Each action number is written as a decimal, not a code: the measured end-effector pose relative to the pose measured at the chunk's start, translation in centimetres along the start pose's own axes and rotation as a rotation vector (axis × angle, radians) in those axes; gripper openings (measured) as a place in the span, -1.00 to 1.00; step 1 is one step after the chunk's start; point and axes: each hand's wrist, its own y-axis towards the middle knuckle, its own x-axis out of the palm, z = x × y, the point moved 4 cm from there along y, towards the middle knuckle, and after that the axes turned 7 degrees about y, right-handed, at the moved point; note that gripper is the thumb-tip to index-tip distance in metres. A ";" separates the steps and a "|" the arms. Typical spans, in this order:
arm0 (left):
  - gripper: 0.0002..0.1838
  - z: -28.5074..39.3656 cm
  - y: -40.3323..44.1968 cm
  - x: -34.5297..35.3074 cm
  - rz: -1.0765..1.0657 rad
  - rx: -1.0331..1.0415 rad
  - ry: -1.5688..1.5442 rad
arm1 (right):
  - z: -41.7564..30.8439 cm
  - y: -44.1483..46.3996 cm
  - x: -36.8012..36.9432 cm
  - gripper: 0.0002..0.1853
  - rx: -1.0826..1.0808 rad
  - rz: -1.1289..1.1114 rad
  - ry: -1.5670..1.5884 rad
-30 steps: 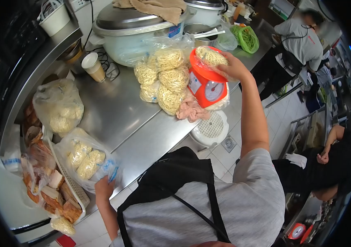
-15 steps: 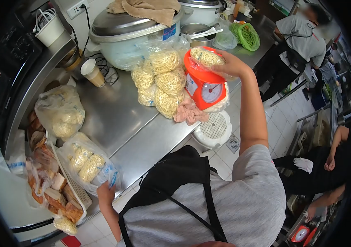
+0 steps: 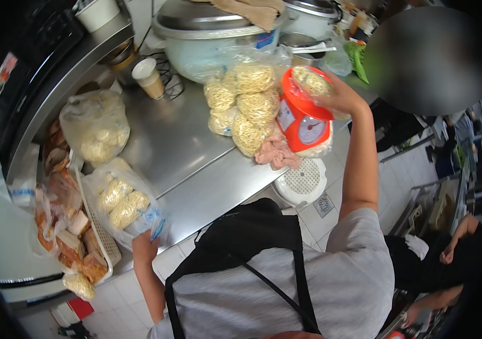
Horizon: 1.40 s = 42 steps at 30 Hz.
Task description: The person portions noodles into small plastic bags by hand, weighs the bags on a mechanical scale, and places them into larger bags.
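Note:
My left hand (image 3: 146, 246) is closed on the edge of a clear plastic bag (image 3: 159, 220) at the counter's front edge. Inside that bag lie bundles of pale noodles (image 3: 129, 209). My right arm stretches out to an orange kitchen scale (image 3: 307, 127) with a round dial. On its pan rests a plastic-wrapped noodle bundle (image 3: 311, 81). Curled over the pan's right side, my right hand (image 3: 342, 97) grips this bundle; its fingertips are partly hidden. Several bagged noodle bundles (image 3: 257, 107) are piled just left of the scale. A pink cloth (image 3: 278, 151) lies against its base.
A large lidded pot (image 3: 207, 42) stands behind the noodle pile. A paper cup (image 3: 148, 78) and another noodle bag (image 3: 97, 127) are farther left. A basket (image 3: 101, 240) and browned food pieces (image 3: 71, 226) lie near the corner. A white stool (image 3: 302, 182) stands below the counter.
The view has shifted, so the counter things appear farther right. Both hands keep their places, the left at the bag's edge and the right at the scale pan.

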 end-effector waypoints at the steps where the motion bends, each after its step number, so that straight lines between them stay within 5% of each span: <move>1: -0.77 0.0 -0.1 0.0 0.002 -0.001 0.006 | 0.5 0.4 0.2 -0.07 -0.017 0.025 -0.030; 8: -0.76 -0.4 0.0 0.4 0.003 0.023 0.024 | 0.5 0.1 -0.3 -0.24 0.076 0.172 -0.091; 13: -0.78 -0.7 -0.4 0.6 -0.018 0.005 0.034 | 2.6 0.9 -1.2 -0.39 -0.196 0.253 0.031; 23: -0.74 -0.3 -1.0 -0.1 0.006 -0.090 0.016 | 5.6 3.2 -0.1 -0.38 -0.081 0.065 0.006; 42: -0.74 -0.6 0.2 0.4 -0.004 0.036 -0.050 | -1.5 -0.3 -2.2 -0.24 -0.059 0.279 -0.160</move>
